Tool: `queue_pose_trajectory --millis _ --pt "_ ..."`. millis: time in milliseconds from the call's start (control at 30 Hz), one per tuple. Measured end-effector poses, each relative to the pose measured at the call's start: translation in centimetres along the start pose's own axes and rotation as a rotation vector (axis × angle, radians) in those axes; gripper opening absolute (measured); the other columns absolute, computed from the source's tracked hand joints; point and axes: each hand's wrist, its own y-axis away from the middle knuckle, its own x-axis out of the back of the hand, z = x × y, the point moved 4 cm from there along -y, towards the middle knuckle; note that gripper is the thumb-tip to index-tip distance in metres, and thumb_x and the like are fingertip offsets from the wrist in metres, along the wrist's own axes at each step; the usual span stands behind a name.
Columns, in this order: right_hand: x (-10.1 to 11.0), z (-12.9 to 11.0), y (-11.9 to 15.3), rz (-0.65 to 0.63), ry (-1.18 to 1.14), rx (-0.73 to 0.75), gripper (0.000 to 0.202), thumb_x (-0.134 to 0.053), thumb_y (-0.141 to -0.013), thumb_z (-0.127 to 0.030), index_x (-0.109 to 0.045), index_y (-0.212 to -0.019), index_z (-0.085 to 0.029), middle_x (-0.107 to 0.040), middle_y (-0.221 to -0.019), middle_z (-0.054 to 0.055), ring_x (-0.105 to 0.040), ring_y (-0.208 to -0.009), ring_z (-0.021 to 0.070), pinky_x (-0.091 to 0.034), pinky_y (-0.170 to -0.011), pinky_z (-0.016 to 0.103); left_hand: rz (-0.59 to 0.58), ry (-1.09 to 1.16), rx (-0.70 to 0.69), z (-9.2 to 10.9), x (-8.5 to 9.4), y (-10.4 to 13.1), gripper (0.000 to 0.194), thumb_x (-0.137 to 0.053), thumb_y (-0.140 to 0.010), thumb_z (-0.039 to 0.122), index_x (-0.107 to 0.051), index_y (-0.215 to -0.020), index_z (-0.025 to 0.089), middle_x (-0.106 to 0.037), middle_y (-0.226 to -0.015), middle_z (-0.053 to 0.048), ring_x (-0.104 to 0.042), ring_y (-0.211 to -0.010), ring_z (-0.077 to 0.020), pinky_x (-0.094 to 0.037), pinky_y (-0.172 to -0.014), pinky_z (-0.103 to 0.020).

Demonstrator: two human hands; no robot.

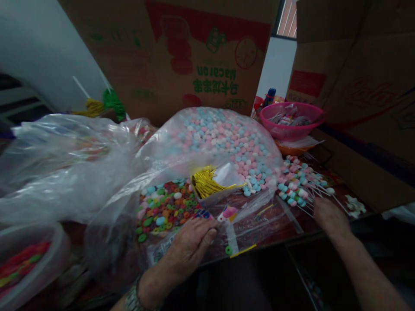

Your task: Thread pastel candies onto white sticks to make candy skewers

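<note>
My left hand (191,242), with a watch at the wrist, lies at the table's front edge. Its fingers are pressed together on a small printed plastic bag (228,213) with pink and blue print; the fingertips are partly hidden. To the right, my right hand (331,218) is closed beside the stick ends of a pile of candy skewers (295,183). Motion blur hides what its fingers hold, if anything. Beyond my left hand lie colourful ring candies (171,205). A small box of gold twist ties (209,183) sits behind them, before a big clear bag of pastel candies (223,138).
Large cardboard boxes stand at the back (129,65) and right (363,95). A pink basket (288,134) holds small wrapped packs. Crumpled clear plastic (74,172) covers the left side, above a white tub (61,246). One green ring (228,250) lies at the front edge.
</note>
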Motion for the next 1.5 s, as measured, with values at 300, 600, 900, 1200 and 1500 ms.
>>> queue_pose_trajectory --millis 300,600,900,1200,1500 --pt "5.7 -7.8 7.2 0.308 -0.374 0.705 0.023 -0.050 -0.087 -0.016 -0.058 -0.108 -0.019 -0.066 -0.096 0.009 -0.064 -0.086 0.0197 -0.051 -0.081 0.031 -0.181 -0.072 -0.037 1.1 2.7 0.1 0.036 -0.033 -0.095 0.031 -0.059 -0.116 0.021 -0.068 -0.109 -0.007 -0.058 -0.100 -0.0219 -0.042 -0.091 -0.040" --pt "6.9 -8.7 7.6 0.195 -0.229 1.037 0.036 -0.048 -0.083 -0.009 -0.059 -0.116 -0.020 -0.069 -0.093 0.010 -0.065 -0.085 0.0223 -0.053 -0.077 0.036 -0.278 -0.041 -0.047 1.8 4.1 0.5 0.033 -0.037 -0.094 0.029 -0.057 -0.120 0.023 -0.066 -0.110 -0.006 -0.057 -0.096 -0.0218 -0.039 -0.087 -0.037" --pt "6.4 -11.7 8.8 0.024 -0.278 0.977 0.029 -0.040 -0.087 -0.008 -0.059 -0.108 -0.017 -0.068 -0.090 0.010 -0.063 -0.082 0.0206 -0.052 -0.072 0.033 -0.429 0.180 -0.065 3.6 2.7 -0.1 0.034 -0.034 -0.095 0.038 -0.063 -0.102 0.022 -0.067 -0.087 -0.004 -0.059 -0.083 -0.0181 -0.038 -0.081 -0.029" --pt "4.1 -16.5 10.4 -0.520 -0.491 0.925 0.027 -0.039 -0.085 -0.007 -0.063 -0.085 -0.020 -0.063 -0.073 0.004 -0.059 -0.065 0.0156 -0.046 -0.058 0.024 -0.600 0.356 0.178 4.3 -1.9 0.2 0.051 -0.067 -0.073 0.049 -0.055 -0.113 0.019 -0.066 -0.085 -0.002 -0.061 -0.071 -0.0173 -0.040 -0.058 -0.022" --pt "1.2 -20.0 12.4 -0.661 -0.770 0.718 0.022 -0.042 -0.091 -0.020 -0.061 -0.081 -0.019 -0.065 -0.074 0.003 -0.059 -0.066 0.0146 -0.045 -0.059 0.024 -0.552 0.181 0.135 3.7 1.5 -1.0 0.103 -0.069 -0.064 0.059 -0.021 -0.143 0.014 -0.065 -0.105 -0.013 -0.063 -0.090 -0.0272 -0.046 -0.070 -0.029"
